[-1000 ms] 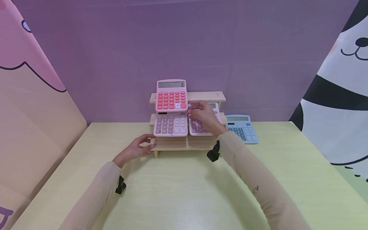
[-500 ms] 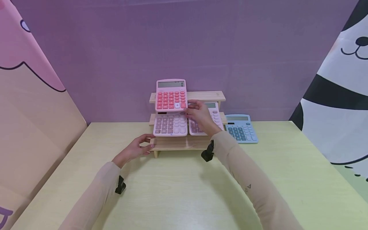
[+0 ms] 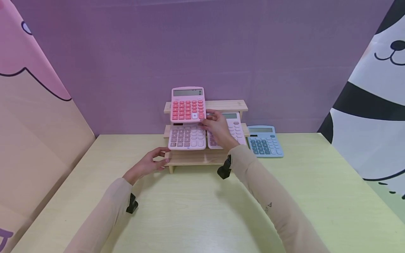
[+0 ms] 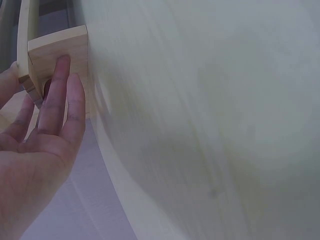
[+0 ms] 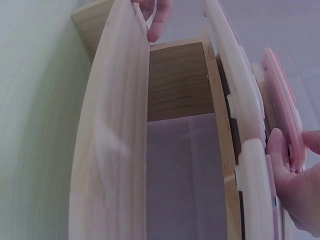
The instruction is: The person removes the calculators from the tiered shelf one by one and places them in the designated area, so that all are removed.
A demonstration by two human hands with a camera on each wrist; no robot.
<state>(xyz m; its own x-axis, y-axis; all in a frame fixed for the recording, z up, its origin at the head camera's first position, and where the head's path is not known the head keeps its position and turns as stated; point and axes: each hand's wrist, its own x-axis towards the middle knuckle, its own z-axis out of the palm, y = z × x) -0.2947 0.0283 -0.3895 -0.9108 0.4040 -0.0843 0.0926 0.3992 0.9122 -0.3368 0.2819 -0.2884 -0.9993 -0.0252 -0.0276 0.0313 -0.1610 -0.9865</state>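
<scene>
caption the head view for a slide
Left hand grips a wooden rack; right hand pinches the topmost pink calculator.

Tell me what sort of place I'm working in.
Probably an indoor filming or display corner, though I can't be sure: a purple backdrop behind, a cartoon panda print at right, and a tiered wooden stand bearing calculators.

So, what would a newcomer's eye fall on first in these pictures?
Probably the rectangular pink calculator with coral-red keys, at the top left of the stepped, pale wooden rack, its lower right corner pinched by the right hand. Next, perhaps, two pale pink calculators side by side in the row below, and the light blue calculator just right of the rack.
</scene>
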